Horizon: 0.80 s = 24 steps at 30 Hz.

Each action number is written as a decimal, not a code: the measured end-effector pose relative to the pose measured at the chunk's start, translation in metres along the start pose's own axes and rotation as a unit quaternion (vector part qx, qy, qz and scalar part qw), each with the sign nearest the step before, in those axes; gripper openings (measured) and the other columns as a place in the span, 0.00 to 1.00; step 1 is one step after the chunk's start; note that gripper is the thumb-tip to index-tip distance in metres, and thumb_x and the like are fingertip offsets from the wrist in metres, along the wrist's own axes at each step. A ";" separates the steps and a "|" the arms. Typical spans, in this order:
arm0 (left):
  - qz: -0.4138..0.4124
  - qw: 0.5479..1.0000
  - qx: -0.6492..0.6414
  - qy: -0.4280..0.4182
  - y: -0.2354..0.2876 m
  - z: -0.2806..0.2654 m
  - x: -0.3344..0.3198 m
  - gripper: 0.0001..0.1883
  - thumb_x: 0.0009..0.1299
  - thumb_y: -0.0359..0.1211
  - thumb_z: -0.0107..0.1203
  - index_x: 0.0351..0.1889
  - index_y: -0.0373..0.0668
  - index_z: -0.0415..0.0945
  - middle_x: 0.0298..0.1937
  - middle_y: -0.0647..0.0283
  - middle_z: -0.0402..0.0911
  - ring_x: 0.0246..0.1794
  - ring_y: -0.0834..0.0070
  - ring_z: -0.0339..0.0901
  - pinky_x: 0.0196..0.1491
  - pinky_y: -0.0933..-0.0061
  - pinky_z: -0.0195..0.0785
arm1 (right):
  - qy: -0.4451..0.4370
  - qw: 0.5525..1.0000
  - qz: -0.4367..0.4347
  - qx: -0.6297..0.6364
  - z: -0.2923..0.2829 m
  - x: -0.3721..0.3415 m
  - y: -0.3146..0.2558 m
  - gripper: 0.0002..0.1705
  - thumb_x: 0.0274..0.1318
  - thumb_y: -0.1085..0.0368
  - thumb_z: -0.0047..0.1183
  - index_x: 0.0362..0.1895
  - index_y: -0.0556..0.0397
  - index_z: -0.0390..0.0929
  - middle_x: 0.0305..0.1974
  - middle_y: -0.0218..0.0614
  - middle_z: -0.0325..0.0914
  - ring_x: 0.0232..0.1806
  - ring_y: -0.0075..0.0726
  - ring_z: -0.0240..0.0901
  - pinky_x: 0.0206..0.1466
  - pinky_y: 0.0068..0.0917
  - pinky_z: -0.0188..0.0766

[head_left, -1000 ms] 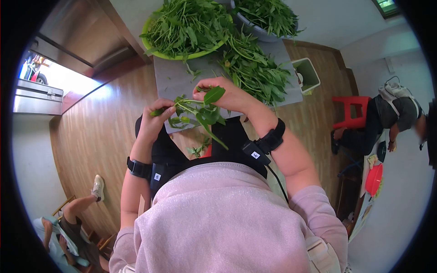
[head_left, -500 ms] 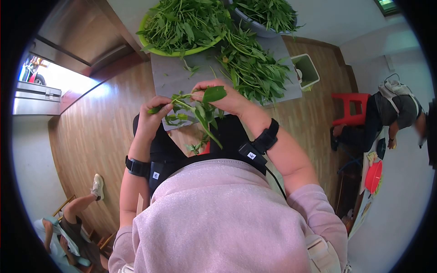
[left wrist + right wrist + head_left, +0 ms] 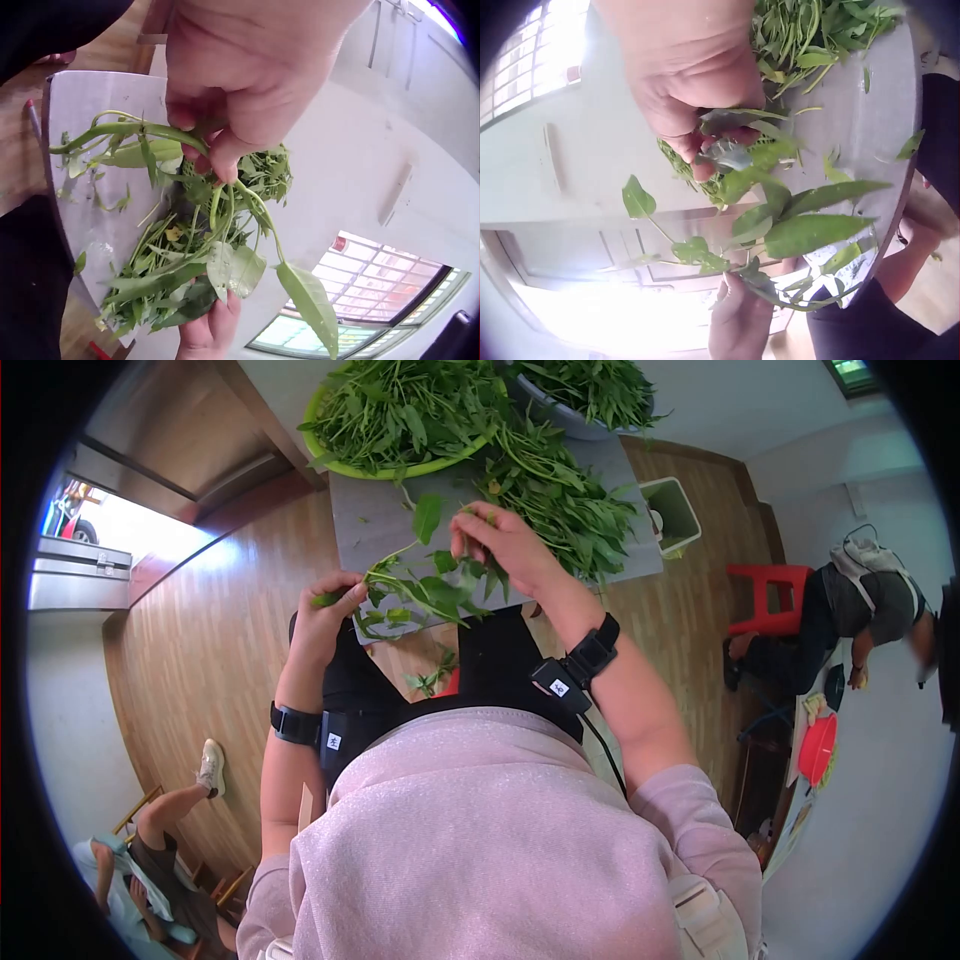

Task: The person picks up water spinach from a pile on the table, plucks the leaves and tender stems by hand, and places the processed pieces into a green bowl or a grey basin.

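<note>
In the head view my left hand pinches the stems of a water spinach sprig between thumb and fingers, near the table's front edge. The sprig's leaves spread rightward toward my right hand. In the left wrist view a long stem runs out one side of the left fingers and leaves hang from the other. My right fingers are curled round some water spinach leaves in the right wrist view, apart from the left hand. A loose water spinach pile lies on the table beyond the right hand.
A lime-green basket and a grey basin, both heaped with greens, stand at the back of the grey table. To the right are a bin, a red stool and a bending person. Another person sits lower left.
My right hand has moved away from the left hand, up and to the right, with leaves in its fingers. The left hand keeps its pinch and has shifted slightly left and down.
</note>
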<state>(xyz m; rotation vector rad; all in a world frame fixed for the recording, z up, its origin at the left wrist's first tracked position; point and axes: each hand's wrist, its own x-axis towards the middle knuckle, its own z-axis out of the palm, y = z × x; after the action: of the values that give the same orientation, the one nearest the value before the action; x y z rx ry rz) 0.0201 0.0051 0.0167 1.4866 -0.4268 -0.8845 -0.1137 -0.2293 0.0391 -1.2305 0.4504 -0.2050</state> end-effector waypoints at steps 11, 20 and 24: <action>-0.029 0.999 -0.007 -0.023 0.002 0.011 -0.003 0.09 0.65 0.33 0.57 0.37 0.36 0.77 0.27 0.66 0.75 0.20 0.79 0.72 0.12 0.78 0.67 | -0.185 0.956 -0.047 -0.222 0.027 0.004 0.010 0.11 0.59 0.63 0.50 0.40 0.58 0.79 0.30 0.24 0.76 0.32 0.15 0.65 0.36 0.17 0.63; -0.040 0.999 0.012 -0.009 0.001 0.024 0.003 0.10 0.64 0.33 0.59 0.37 0.35 0.79 0.28 0.69 0.76 0.28 0.84 0.68 0.33 0.84 0.56 | 0.000 0.998 -0.001 0.065 0.028 0.004 0.048 0.09 0.53 0.65 0.53 0.35 0.58 0.79 0.29 0.27 0.74 0.30 0.17 0.64 0.33 0.16 0.59; -0.044 0.999 0.009 0.000 -0.011 0.017 0.005 0.10 0.64 0.33 0.59 0.37 0.36 0.79 0.26 0.71 0.75 0.27 0.85 0.67 0.30 0.84 0.55 | 0.144 0.975 0.016 0.166 -0.006 0.014 0.048 0.09 0.54 0.64 0.53 0.33 0.58 0.77 0.25 0.25 0.69 0.28 0.18 0.61 0.32 0.17 0.57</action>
<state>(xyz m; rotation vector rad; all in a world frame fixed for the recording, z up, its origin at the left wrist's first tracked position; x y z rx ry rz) 0.0079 -0.0084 0.0068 1.5310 -0.3713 -0.9529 -0.1078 -0.2241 -0.0103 -0.8670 0.6573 -0.4178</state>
